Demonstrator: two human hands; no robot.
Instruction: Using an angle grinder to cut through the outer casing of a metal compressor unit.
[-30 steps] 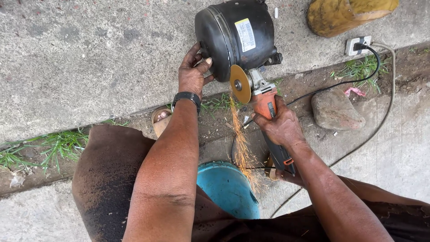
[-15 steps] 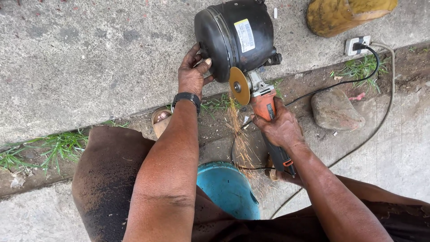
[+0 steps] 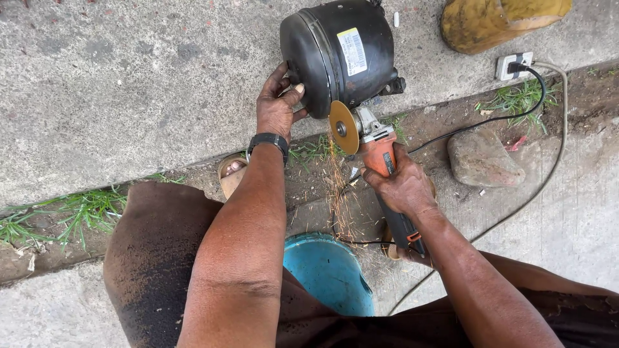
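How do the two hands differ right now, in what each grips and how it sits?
The left hand lies open-palmed against the side of the black motor housing, fingers spread; the right hand is wrapped shut around the orange angle grinder. The left wrist wears a black watch; the right wrist is bare. Both are ungloved and close to the sparks.

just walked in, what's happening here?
A seated person is cutting into a black metal compressor housing lying on concrete. The left hand steadies its rounded end. The right hand grips an orange angle grinder, whose disc meets the housing's lower edge and throws sparks down towards a blue stool. The grinder's cord runs to a white socket.
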